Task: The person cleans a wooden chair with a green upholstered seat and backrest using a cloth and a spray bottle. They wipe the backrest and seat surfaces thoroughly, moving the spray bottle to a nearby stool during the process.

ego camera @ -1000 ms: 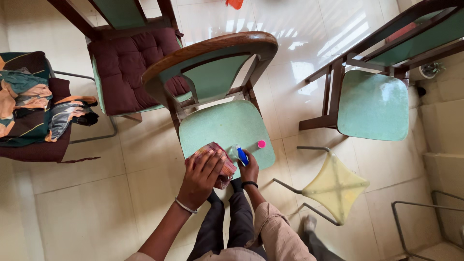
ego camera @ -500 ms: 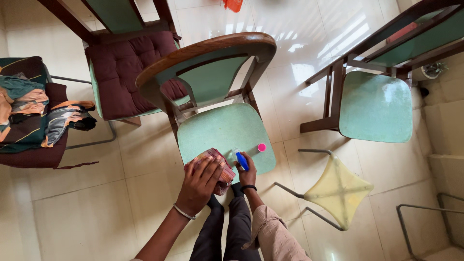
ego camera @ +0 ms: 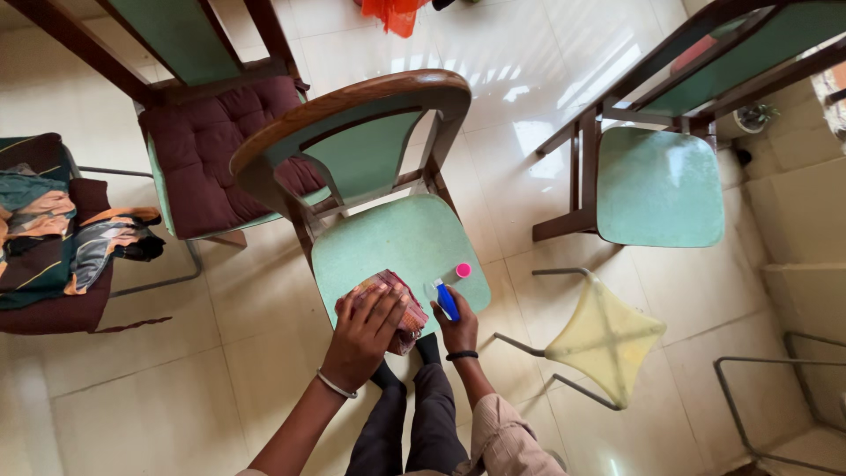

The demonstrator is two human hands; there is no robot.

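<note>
Since a moment ago my view has drifted so that the green chair seat [ego camera: 401, 242] sits a little further left and lower, while both hands have kept their places at its front edge. My left hand [ego camera: 366, 330] lies flat, fingers spread, pressing down on a folded, patterned cloth [ego camera: 398, 295] in reds and pinks that rests on the near left corner of the seat. My right hand [ego camera: 456, 326] is closed around a small spray bottle [ego camera: 447, 295] with a blue trigger head and a pink cap; the bottle lies low over the seat's near right part, its pink end pointing away from me, just beside the cloth.

Underfoot is a pale, glossy tiled floor [ego camera: 247, 370] that throws back bright window light beyond the chair. This chair has a curved wooden backrest [ego camera: 352, 110] with a green panel, turned away from me.

Behind it to the left stands another wooden chair carrying a dark maroon quilted cushion [ego camera: 216, 141]. Further left, at the picture's edge, a metal-framed seat holds a heap of coloured clothes [ego camera: 53, 229]. To the right stands a second green-seated wooden chair [ego camera: 656, 185], well apart from mine. Near my right side is a low stool with a yellowish seat [ego camera: 604, 339] on a thin metal frame, and another bare metal frame [ego camera: 775, 405] shows in the lower right corner. An orange scrap [ego camera: 395, 13] lies at the top edge. My dark trouser legs [ego camera: 414, 414] stand just below the seat's front edge.
</note>
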